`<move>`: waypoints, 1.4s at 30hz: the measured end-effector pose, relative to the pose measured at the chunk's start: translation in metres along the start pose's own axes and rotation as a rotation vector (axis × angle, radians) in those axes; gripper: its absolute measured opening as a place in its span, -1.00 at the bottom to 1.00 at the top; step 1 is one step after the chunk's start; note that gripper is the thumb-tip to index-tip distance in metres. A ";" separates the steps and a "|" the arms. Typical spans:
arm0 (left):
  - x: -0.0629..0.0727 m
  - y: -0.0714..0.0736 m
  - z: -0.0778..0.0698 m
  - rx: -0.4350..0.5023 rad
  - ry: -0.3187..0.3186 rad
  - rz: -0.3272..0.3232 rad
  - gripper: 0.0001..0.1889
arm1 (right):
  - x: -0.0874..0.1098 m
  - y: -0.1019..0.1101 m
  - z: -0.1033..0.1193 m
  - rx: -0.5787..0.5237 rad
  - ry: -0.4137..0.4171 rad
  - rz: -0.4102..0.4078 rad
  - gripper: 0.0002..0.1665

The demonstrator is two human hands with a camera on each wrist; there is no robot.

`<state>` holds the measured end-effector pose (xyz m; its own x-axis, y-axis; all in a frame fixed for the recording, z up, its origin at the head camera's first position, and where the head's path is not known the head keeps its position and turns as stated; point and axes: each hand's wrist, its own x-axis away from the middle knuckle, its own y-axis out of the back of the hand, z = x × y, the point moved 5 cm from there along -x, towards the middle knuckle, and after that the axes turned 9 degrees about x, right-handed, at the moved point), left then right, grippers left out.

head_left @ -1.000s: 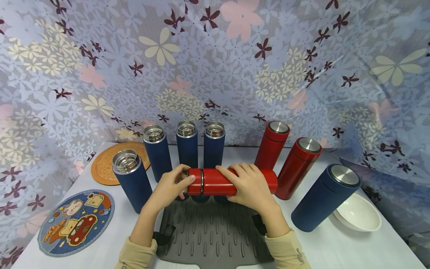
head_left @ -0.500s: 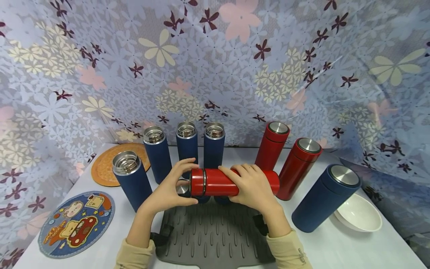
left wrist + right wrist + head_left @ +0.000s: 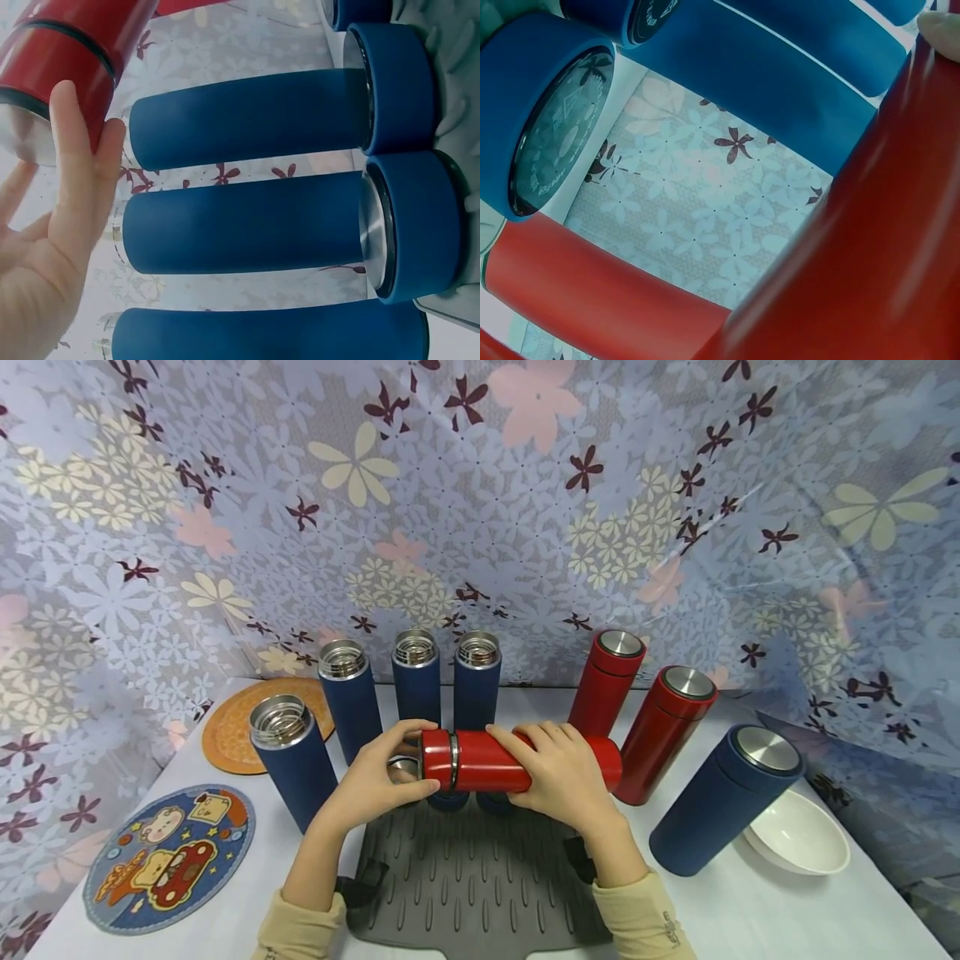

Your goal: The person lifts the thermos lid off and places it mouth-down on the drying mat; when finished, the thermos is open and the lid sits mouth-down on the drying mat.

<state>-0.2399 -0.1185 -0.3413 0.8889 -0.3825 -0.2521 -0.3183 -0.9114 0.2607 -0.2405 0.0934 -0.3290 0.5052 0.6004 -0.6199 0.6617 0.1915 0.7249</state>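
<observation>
A red thermos [image 3: 480, 762] is held sideways above the grey ridged mat [image 3: 472, 877]. My right hand [image 3: 562, 777] grips its body from above. My left hand [image 3: 367, 785] pinches its red lid [image 3: 437, 758], fingers on the upper side and thumb on the lower. The lid's steel end [image 3: 26, 135] shows in the left wrist view. Beneath, several blue lids [image 3: 416, 225] stand on the mat, partly hidden. Behind the hands are lidless blue thermoses [image 3: 476, 693] with bare steel mouths; another lidless blue thermos [image 3: 296, 772] stands at the left.
Two lidded red thermoses [image 3: 660, 743] and a lidded blue thermos [image 3: 720, 810] stand on the right, beside a white bowl [image 3: 802, 835]. On the left lie a cartoon-printed round mat [image 3: 172, 860] and an orange-brown round mat [image 3: 240, 727]. Floral fabric [image 3: 480, 527] hangs behind.
My left hand has loosened, turned and taken the lid again, its thumb moving from the lid's front to its lower edge. My right hand keeps its grip on the body.
</observation>
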 end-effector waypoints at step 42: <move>0.044 -0.004 0.062 -0.514 0.228 0.240 -0.25 | 0.014 0.023 -0.042 -0.242 -0.565 -0.329 -0.06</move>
<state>-0.2205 -0.1414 -0.4113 0.8783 -0.4744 0.0602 -0.3691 -0.5925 0.7160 -0.2420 0.1390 -0.3084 0.5538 -0.0020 -0.8327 0.7212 0.5010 0.4784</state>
